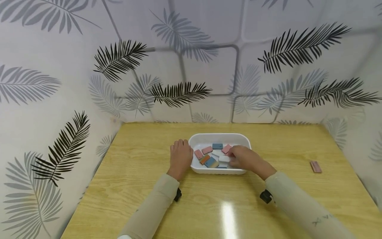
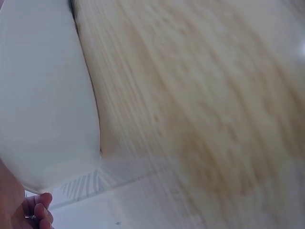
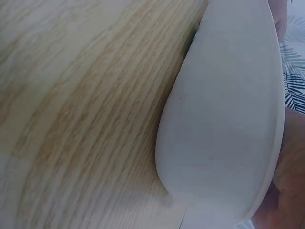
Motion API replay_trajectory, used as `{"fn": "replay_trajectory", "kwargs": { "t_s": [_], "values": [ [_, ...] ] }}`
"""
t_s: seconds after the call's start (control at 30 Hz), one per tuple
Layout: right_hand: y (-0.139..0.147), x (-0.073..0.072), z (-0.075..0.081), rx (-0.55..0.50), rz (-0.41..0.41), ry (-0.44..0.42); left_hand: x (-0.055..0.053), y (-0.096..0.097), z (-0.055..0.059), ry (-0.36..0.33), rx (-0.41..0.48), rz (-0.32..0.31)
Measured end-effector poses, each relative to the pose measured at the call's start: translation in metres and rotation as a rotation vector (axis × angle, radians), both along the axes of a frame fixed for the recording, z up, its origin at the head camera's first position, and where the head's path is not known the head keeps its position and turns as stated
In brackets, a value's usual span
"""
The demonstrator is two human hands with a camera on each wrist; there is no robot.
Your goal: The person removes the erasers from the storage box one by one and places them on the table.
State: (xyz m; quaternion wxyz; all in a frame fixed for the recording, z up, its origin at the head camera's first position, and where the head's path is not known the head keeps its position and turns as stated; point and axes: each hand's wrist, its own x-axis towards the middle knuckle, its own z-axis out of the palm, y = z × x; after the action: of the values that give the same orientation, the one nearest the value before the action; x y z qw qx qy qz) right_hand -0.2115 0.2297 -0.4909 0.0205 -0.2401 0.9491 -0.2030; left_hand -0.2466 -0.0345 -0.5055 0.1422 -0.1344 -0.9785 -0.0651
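Note:
A white plastic basin (image 1: 219, 171) stands on the wooden table, holding several erasers. My left hand (image 1: 181, 156) grips the basin's left rim with curled fingers; part of that hand shows beside the basin wall in the left wrist view. My right hand (image 1: 246, 158) reaches over the right rim and pinches a white eraser (image 1: 224, 159) inside. Around it lie pink erasers (image 1: 207, 150), a blue eraser (image 1: 217, 146), an orange eraser (image 1: 204, 159) and a blue-and-beige eraser (image 1: 211, 162). The basin wall (image 3: 219, 114) hides the right fingertips in the right wrist view.
A single pink eraser (image 1: 315, 167) lies on the table (image 1: 134, 149), right of the basin. Leaf-patterned curtains (image 1: 191, 66) hang behind the table and along both sides. Dark wrist cameras sit under both sleeves.

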Motion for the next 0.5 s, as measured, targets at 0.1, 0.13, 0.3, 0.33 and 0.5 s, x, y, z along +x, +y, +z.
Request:
{"fn": "replay_trajectory", "kwargs": {
  "t_s": [0.1,0.13,0.3,0.33,0.5],
  "values": [
    [-0.001,0.001,0.004,-0.014,-0.039,0.021,-0.001,0.0,0.003,-0.017,0.006,-0.003],
    [-0.002,0.002,0.005,-0.025,-0.058,0.022,-0.001,0.0,0.003,-0.022,0.005,-0.002],
    [-0.004,0.009,0.017,-0.133,-0.194,0.019,-0.001,0.0,0.002,-0.03,-0.004,0.008],
    [-0.003,0.011,0.02,-0.145,-0.215,0.032,-0.001,0.0,0.002,-0.025,0.001,0.008],
    [0.008,0.02,0.037,-0.193,-0.314,0.085,-0.002,0.001,0.0,-0.015,0.02,0.006]
  ]
}}
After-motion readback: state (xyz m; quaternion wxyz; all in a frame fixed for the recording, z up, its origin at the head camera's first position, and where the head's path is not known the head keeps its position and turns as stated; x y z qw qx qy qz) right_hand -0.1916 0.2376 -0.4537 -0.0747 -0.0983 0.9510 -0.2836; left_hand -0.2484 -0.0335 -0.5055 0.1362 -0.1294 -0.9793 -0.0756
